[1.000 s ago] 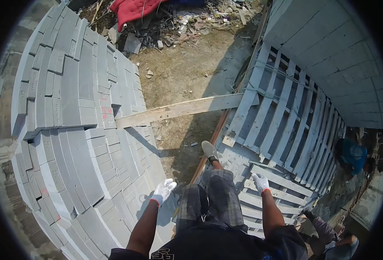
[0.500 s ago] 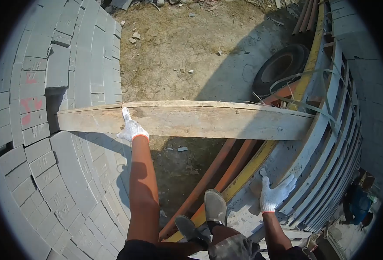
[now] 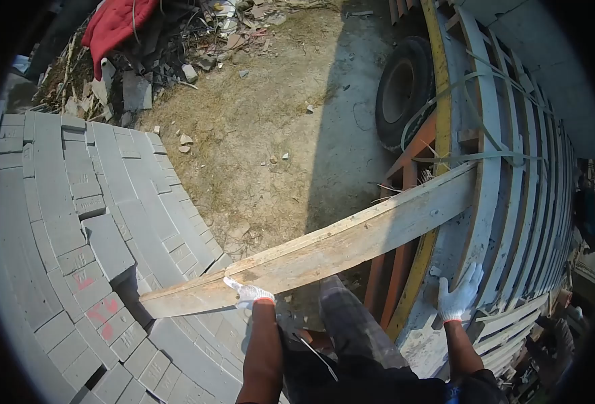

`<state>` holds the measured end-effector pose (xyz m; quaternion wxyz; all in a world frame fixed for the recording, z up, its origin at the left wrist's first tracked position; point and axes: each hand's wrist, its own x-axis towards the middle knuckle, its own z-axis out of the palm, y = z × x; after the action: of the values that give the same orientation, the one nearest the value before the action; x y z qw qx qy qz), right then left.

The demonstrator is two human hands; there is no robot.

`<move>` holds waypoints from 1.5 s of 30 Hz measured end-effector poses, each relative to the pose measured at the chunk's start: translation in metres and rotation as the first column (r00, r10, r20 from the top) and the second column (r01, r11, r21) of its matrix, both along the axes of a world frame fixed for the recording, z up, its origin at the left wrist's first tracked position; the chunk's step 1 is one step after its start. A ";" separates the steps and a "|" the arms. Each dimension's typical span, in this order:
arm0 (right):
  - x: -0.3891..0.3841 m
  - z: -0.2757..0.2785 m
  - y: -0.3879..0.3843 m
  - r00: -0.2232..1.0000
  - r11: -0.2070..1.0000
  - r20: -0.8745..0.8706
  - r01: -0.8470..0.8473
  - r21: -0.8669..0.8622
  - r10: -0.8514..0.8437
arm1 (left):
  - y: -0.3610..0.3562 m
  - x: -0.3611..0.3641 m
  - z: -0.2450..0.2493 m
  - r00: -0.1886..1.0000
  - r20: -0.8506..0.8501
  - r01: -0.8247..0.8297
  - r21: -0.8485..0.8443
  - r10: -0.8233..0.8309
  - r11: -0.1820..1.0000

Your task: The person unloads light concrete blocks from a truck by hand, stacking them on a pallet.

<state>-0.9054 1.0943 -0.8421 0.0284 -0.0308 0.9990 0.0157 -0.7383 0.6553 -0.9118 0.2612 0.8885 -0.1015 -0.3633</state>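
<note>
Between the grey block stack (image 3: 61, 202) and the truck bed (image 3: 506, 202), the bridging plank (image 3: 351, 239) likely needs steadying at its low end, where the left hand (image 3: 247, 294) lies on its edge, grip unclear, while the right hand (image 3: 460, 299) braces open-palmed on the bed.

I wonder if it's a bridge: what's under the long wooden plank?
Under the middle of the plank lies dirt ground with small stones. Its ends rest on grey blocks and the truck bed. The person's left hand and leg cover a patch below the near edge.
</note>
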 end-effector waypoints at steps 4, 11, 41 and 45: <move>0.001 -0.002 0.011 0.998 0.999 -0.068 -0.018 -0.036 0.016 | 0.013 0.011 -0.007 0.955 -0.099 0.263 -0.159 -0.280 0.952; 0.016 -0.018 0.021 0.960 0.961 -0.277 -0.112 -0.254 0.039 | 0.042 0.205 -0.215 -0.291 0.448 0.763 -0.424 -0.845 -0.487; -0.012 -0.177 -0.205 0.889 -0.615 0.450 0.402 -0.678 0.085 | -0.156 0.239 -0.131 0.494 -0.765 -0.292 -0.593 -0.413 0.750; -0.034 -0.182 -0.201 0.949 -0.581 0.269 0.313 -0.751 0.163 | -0.175 0.193 -0.147 0.311 -0.802 -0.496 -0.594 -0.509 0.633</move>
<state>-0.9397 0.8937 -1.0236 0.1208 0.0448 0.4496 -0.8839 -0.5457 0.4805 -1.0590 0.6180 0.2849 -0.0763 -0.7287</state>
